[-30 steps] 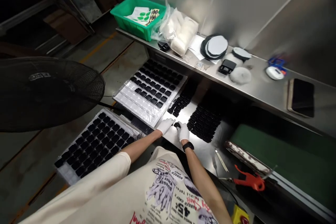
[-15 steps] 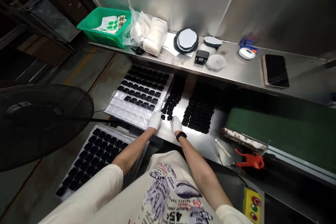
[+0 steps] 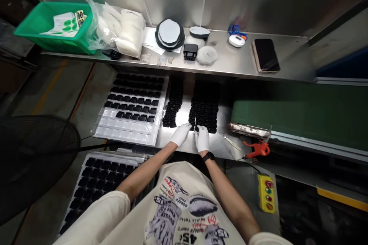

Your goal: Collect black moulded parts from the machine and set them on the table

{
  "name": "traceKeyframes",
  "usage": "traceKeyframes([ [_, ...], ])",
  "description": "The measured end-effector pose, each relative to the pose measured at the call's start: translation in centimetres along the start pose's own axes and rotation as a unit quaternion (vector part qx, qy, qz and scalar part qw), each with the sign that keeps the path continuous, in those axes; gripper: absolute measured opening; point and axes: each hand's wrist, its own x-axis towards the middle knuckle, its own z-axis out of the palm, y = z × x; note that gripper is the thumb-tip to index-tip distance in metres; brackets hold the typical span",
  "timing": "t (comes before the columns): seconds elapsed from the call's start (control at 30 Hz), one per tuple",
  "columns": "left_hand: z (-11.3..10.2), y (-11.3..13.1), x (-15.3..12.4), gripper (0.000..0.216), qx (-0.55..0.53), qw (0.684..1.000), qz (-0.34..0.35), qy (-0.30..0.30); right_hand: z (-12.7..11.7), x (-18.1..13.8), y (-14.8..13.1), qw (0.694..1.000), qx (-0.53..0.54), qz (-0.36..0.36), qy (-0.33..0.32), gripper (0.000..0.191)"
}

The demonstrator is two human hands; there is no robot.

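Note:
Both my hands wear white gloves and rest on the steel bench [image 3: 218, 149]. My left hand [image 3: 181, 134] and my right hand [image 3: 202, 139] meet at the near edge of a block of small black parts [image 3: 204, 109]. Their fingertips pinch at a black part [image 3: 193, 127] between them. A narrower row of the same black parts [image 3: 172, 107] lies just left. Further left sits a clear plastic tray [image 3: 126, 130], its far rows filled with black parts and its near rows bare. A black watch sits on my right wrist.
A second tray full of black parts [image 3: 100, 182] lies lower left beside a black fan [image 3: 31, 160]. The upper shelf carries a green bin [image 3: 48, 26], bagged white pads [image 3: 120, 32], round discs [image 3: 169, 32] and a phone [image 3: 266, 55]. Right: green conveyor belt [image 3: 301, 115], orange tool [image 3: 257, 148], yellow button box [image 3: 266, 193].
My head has turned right, so the scene slid left. Both hands moved from the narrow row of parts to the near edge of the larger block.

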Motion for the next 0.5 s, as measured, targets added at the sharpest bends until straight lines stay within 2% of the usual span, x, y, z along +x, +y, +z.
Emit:
traceKeyframes([
  [0.07, 1.1, 1.5, 1.4, 0.049, 0.017, 1.000, 0.000, -0.018, -1.1, 0.3, 1.3, 0.999, -0.031, 0.010, -0.009, 0.050],
  [0.13, 1.8, 2.5, 1.9, 0.046, 0.039, 0.999, -0.015, -0.032, -1.6, 0.6, 1.8, 0.998, -0.050, 0.007, -0.034, 0.043],
  [0.27, 2.4, 2.9, 1.3, 0.030, 0.078, 0.994, -0.041, -0.063, -2.2, 0.2, 1.3, 0.996, -0.055, -0.007, -0.074, 0.025],
  [0.37, 2.2, 2.9, 0.6, 0.016, 0.093, 0.990, -0.059, -0.084, -2.8, -0.8, 0.2, 0.994, -0.033, -0.013, -0.100, 0.026],
  [0.5, 0.7, 2.9, 0.0, 0.013, 0.091, 0.990, -0.058, -0.092, -4.1, -1.6, -2.0, 0.993, 0.015, -0.010, -0.118, 0.033],
])
